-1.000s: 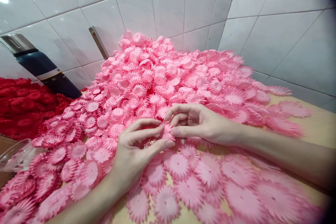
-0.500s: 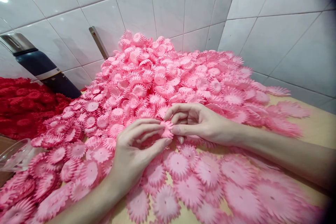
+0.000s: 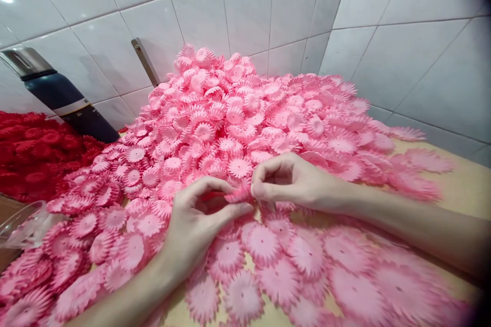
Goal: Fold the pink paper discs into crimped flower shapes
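Between my two hands, near the middle of the view, is a small pink fringed piece (image 3: 240, 194), tilted and seen partly from its edge. My left hand (image 3: 203, 214) holds it between the thumb below and the fingers above. The fingertips of my right hand (image 3: 286, 181) are pinched together at its right edge. A large heap of pink fringed discs (image 3: 238, 112) rises behind both hands. Flatter pink discs (image 3: 276, 276), each with a small centre hole, lie spread in front of them.
A dark blue bottle (image 3: 72, 102) with a metal cap leans at the left beside a heap of red discs (image 3: 30, 158). Clear plastic (image 3: 28, 230) sits below. A metal strip (image 3: 144, 61) stands against the tiled wall (image 3: 245, 10). The yellowish tabletop (image 3: 470, 184) shows at right.
The pink piece has turned from facing the camera to more edge-on. My right fingers have closed into a tighter pinch, and my left fingers have bent more around the piece.
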Available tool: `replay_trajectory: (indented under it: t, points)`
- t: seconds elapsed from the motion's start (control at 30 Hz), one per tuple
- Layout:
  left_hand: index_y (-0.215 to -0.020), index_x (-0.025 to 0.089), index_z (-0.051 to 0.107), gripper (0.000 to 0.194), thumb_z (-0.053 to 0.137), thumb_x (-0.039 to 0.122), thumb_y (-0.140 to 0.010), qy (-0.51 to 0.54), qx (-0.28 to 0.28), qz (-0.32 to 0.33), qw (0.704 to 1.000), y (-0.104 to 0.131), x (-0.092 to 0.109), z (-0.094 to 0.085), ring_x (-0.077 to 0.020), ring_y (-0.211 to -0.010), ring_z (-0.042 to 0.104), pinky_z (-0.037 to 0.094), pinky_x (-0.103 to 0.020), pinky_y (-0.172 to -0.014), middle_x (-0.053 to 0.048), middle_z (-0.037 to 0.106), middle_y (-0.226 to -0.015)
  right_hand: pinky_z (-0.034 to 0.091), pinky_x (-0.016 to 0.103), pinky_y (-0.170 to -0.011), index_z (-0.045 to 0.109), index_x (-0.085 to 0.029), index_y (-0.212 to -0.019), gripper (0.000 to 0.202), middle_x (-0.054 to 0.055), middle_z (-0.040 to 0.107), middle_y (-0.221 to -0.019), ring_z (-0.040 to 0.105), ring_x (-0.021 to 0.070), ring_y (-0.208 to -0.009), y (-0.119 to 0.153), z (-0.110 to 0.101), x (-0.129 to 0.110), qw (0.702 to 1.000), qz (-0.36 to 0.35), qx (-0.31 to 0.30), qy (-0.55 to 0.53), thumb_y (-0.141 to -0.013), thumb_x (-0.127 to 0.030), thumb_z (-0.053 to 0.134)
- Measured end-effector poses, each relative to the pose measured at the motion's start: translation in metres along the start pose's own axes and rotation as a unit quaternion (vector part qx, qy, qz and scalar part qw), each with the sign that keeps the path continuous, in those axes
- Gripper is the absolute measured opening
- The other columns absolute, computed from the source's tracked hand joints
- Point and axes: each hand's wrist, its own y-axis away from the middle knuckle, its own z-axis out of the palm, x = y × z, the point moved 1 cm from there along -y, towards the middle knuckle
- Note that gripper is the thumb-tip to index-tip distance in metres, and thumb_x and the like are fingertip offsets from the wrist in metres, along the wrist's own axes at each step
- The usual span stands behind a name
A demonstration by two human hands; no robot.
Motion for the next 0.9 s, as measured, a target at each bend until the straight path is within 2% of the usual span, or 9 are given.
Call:
replay_trajectory:
  t: [0.1, 0.17, 0.27, 0.43, 0.5, 0.6, 0.73, 0.9]
  points:
    - [-0.085, 0.019, 0.075, 0.028, 0.087, 0.017, -0.06, -0.034, -0.061, 0.037, 0.997, 0.0, 0.0011, -0.0006, -0.015, -0.076, 0.065, 0.056, -0.024, -0.069, -0.002, 0.07, -0.08, 0.041, 0.022, -0.054, 0.067, -0.015, -0.071, 0.023, -0.001, 0.06, -0.064, 0.051, 0.0089, -0.058, 0.0001, 0.0003, 0.0003, 0.999, 0.002, 0.012, 0.035, -0.072, -0.034, 0.08]
    - [-0.088, 0.02, 0.077, 0.026, 0.085, 0.018, -0.064, -0.02, -0.076, 0.052, 0.996, -0.0004, 0.0026, -0.0006, -0.0174, -0.081, 0.066, 0.057, -0.027, -0.072, -0.004, 0.072, -0.085, 0.04, 0.022, -0.054, 0.065, -0.016, -0.069, 0.024, -0.001, 0.059, -0.064, 0.05, 0.0088, -0.058, -0.0004, -0.0002, 0.0017, 0.999, -0.003, 0.032, 0.036, -0.07, -0.033, 0.081]
    - [-0.086, 0.023, 0.078, 0.012, 0.076, 0.018, -0.075, -0.008, -0.066, 0.047, 0.997, -0.001, 0.0048, -0.0001, -0.018, -0.087, 0.068, 0.059, -0.027, -0.074, -0.006, 0.073, -0.093, 0.041, 0.023, -0.055, 0.066, -0.016, -0.068, 0.024, 0.0, 0.06, -0.065, 0.052, 0.0103, -0.06, -0.0014, -0.0007, 0.0035, 0.998, 0.001, 0.038, 0.045, -0.071, -0.034, 0.08]
    - [-0.079, 0.023, 0.078, 0.015, 0.081, 0.013, -0.068, -0.016, -0.005, 0.054, 0.998, -0.0004, 0.0059, -0.0002, -0.0188, -0.09, 0.068, 0.061, -0.027, -0.074, -0.005, 0.072, -0.088, 0.033, 0.024, -0.051, 0.07, -0.015, -0.065, 0.028, -0.001, 0.055, -0.058, 0.044, 0.0093, -0.055, -0.0008, 0.0017, -0.0003, 0.995, -0.013, 0.005, 0.095, -0.08, -0.039, 0.072]
    - [-0.079, 0.023, 0.077, 0.016, 0.083, 0.015, -0.066, 0.001, -0.013, 0.051, 0.999, 0.0002, 0.0048, -0.0004, -0.0197, -0.093, 0.067, 0.061, -0.027, -0.075, -0.005, 0.071, -0.089, 0.034, 0.024, -0.052, 0.074, -0.017, -0.071, 0.022, -0.001, 0.058, -0.061, 0.045, 0.0096, -0.057, 0.0002, 0.0033, -0.0021, 0.996, -0.017, -0.009, 0.086, -0.079, -0.037, 0.073]
    - [-0.081, 0.023, 0.077, 0.017, 0.083, 0.018, -0.066, 0.01, -0.039, 0.042, 0.998, 0.0005, 0.0038, -0.0005, -0.0219, -0.098, 0.067, 0.06, -0.031, -0.08, -0.005, 0.072, -0.093, 0.037, 0.024, -0.054, 0.076, -0.018, -0.075, 0.017, 0.0, 0.063, -0.065, 0.049, 0.0104, -0.06, 0.0008, 0.0036, -0.0021, 0.997, -0.019, 0.002, 0.069, -0.077, -0.035, 0.075]
    - [-0.075, 0.022, 0.076, 0.001, 0.076, 0.02, -0.075, -0.039, -0.025, 0.034, 0.998, -0.0019, 0.0052, -0.0009, -0.0212, -0.09, 0.07, 0.056, -0.03, -0.081, -0.005, 0.075, -0.084, 0.043, 0.025, -0.057, 0.077, -0.019, -0.079, 0.017, 0.001, 0.066, -0.068, 0.055, 0.0118, -0.062, -0.0001, 0.0009, 0.0005, 0.998, -0.015, 0.014, 0.057, -0.074, -0.035, 0.077]
    - [-0.073, 0.02, 0.075, 0.005, 0.073, 0.022, -0.078, -0.032, -0.023, 0.002, 0.999, -0.0056, 0.0047, -0.0017, -0.0178, -0.077, 0.069, 0.055, -0.028, -0.074, -0.003, 0.073, -0.078, 0.046, 0.025, -0.06, 0.077, -0.018, -0.08, 0.019, 0.002, 0.07, -0.074, 0.057, 0.0123, -0.065, -0.0011, -0.0014, 0.0004, 0.999, 0.001, -0.008, 0.048, -0.072, -0.035, 0.079]
